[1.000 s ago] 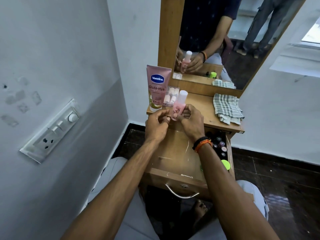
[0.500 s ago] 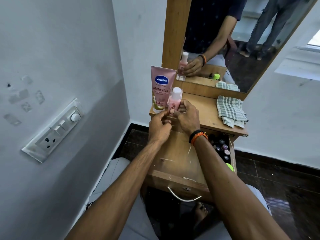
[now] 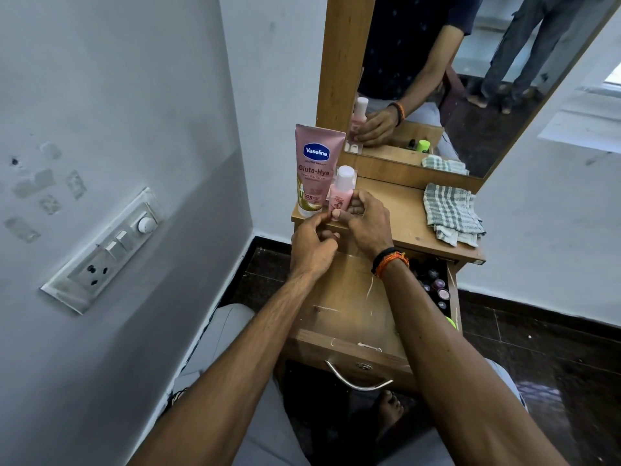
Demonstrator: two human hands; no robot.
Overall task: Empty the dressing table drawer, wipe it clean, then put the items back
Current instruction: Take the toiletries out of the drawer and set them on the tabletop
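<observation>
bottle: small, pink, white cap, upright | right hand: grasping it | left hand: curled, grip unclear

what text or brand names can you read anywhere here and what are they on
"Vaseline": blue badge on the pink tube standing on the dressing table top.
"Gluta-Hya": large letters lower on the same tube.
"10X": near the tube's foot.
Small lines under "Vaseline" and under "Gluta-Hya": too blurred to read for sure.
Small pink bottle held by the right hand: has a printed label, too small to read.
Wall switch plate: no lettering to be seen.
</observation>
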